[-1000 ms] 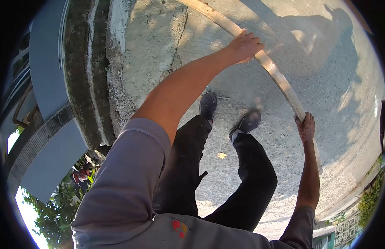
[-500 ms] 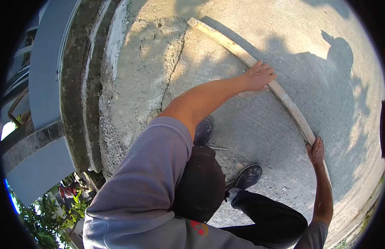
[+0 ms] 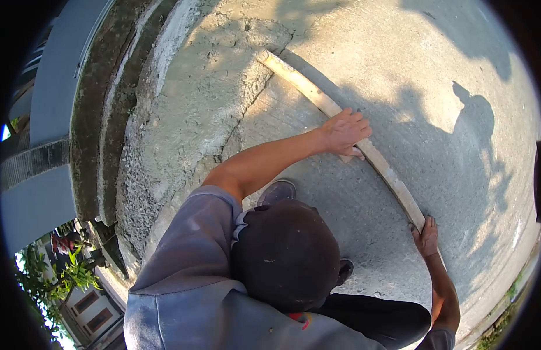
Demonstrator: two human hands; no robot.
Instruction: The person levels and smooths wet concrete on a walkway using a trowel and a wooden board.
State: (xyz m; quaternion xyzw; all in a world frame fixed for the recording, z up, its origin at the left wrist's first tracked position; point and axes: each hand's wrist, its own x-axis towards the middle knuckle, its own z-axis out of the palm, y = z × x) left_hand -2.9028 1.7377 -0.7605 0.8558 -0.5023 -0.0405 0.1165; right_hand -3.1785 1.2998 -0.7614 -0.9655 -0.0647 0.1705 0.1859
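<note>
A long pale wooden plank [image 3: 393,178] lies across the concrete, looking curved in the wide view. My left hand [image 3: 346,133] grips it near the middle, with fingers over the far side and thumb at the near side. A small light piece [image 3: 345,158] shows just under that hand. Further down the plank, at the right, my right hand [image 3: 427,237] is closed around it, thumb on the near edge. The plank's left end [image 3: 264,56] overlaps a crack between smoother and rougher concrete.
Rough grey concrete [image 3: 183,116] borders a stained curb [image 3: 95,116] at left. A dark shoe [image 3: 277,191] rests on the ground below my left forearm. Green leaves [image 3: 75,277] and a building front [image 3: 95,312] appear at lower left. Shadows cross the pavement at right.
The plank has shifted left and toward me, its left end now across the crack. Both hands have moved with it, still gripping. The whole view has also shifted.
</note>
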